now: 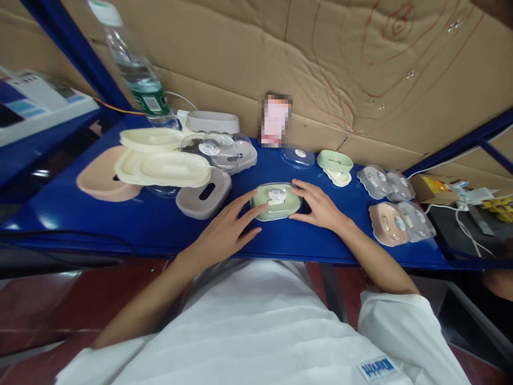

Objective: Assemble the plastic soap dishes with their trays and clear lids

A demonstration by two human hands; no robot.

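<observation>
A green oval soap box (286, 207) with a clear lid and a round white label lies near the table's front edge. My left hand (226, 232) is at its left side, fingers stretched and spread. One fingertip reaches over the lid near the label, and the thumb stays off the box. My right hand (320, 206) grips the right end between its fingers at the far corner and its thumb at the near corner. Left of my hands sits a grey tray with a slot (190, 202), beside stacked cream trays (172, 170) and a peach tray (106, 184).
Clear lids (216, 151) and a grey tray (212, 122) stand behind the cream stack. A water bottle (148, 88) is back left. A phone (275, 120) leans on the cardboard wall. Near it are a clear lid (296, 158) and a green tray (334, 160). Several lidded boxes (388, 223) sit right.
</observation>
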